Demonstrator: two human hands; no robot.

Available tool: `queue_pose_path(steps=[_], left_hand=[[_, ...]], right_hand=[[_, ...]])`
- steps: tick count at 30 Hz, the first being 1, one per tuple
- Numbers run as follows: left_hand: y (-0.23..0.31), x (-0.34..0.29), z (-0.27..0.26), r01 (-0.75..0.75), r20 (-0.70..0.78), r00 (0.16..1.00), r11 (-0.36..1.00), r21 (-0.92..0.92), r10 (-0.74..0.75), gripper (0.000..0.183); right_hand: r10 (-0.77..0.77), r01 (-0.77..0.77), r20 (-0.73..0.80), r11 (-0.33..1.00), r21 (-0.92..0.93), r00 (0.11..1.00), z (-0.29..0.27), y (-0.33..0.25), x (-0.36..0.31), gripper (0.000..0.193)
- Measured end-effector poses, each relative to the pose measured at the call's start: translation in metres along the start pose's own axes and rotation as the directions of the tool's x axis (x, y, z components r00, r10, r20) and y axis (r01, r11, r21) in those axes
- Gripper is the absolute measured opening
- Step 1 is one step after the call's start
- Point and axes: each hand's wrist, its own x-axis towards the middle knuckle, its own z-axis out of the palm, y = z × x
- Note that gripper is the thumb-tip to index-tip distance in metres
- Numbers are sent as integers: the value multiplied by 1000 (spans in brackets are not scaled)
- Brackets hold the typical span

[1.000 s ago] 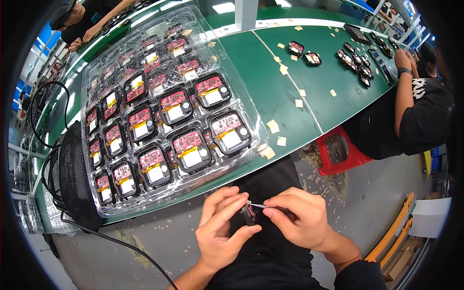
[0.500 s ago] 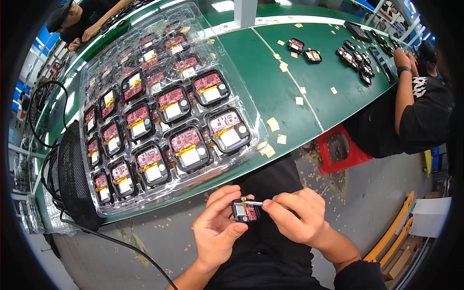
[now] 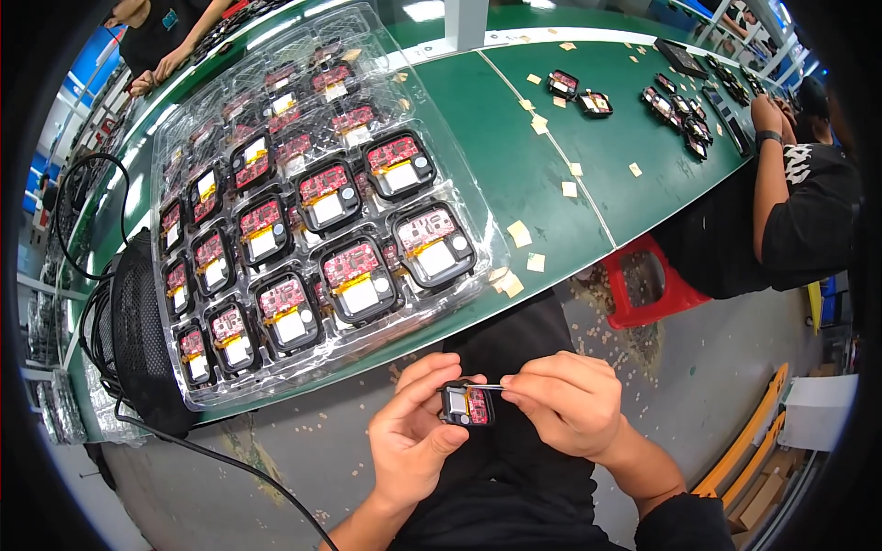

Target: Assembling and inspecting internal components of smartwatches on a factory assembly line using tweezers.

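Observation:
Over my lap, my left hand [image 3: 413, 422] grips a small black device housing [image 3: 467, 405] by its sides. Inside the housing show a red circuit board, a silver-white battery and a round silver part. My right hand [image 3: 568, 404] is closed on thin metal tweezers [image 3: 487, 387], whose tips lie at the upper edge of the housing. The tips themselves are too small to make out clearly. Ahead of my hands, a clear plastic tray [image 3: 478, 207] holds several like housings with red boards and white batteries.
The tray stands on a green-topped table [image 3: 514, 101] with small yellowish paper squares [image 3: 519, 233] scattered about. More housings [image 3: 680, 115] lie at the far right, near a co-worker [image 3: 799, 202] beside a red stool [image 3: 643, 285]. A black mesh bag [image 3: 142, 331] and cable are at the left.
The tweezers have tilted to lie nearly level across the housing's upper edge, and my right hand has shifted slightly. My left hand keeps its hold almost unmoved.

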Motion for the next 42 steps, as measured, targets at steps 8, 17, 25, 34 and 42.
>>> queue_pose_path(steps=[8, 17, 25, 34, 42], left_hand=[[6, -2, 10, 66, -77, 995, 998, 18, -64, 68], [4, -3, 5, 66, -110, 992, 998, 9, -65, 67], [51, -11, -1, -153, 12, 988, 960, 236, 155, 65], [143, 45, 22, -347, 117, 934, 786, 512, 337, 37], [188, 147, 21, -331, 185, 924, 455, 827, 336, 21]], right_hand=[[-41, 39, -31, 997, -65, 999, 3, -1, -5, 27], [-53, 53, 6, 992, -112, 999, 4, -1, -3, 19], [-95, 4, -278, 950, -313, 956, -30, 42, 53, 20], [343, -498, -361, 571, -652, 867, -58, 137, 129, 42], [381, -533, -372, 596, -601, 846, -55, 128, 130, 31]])
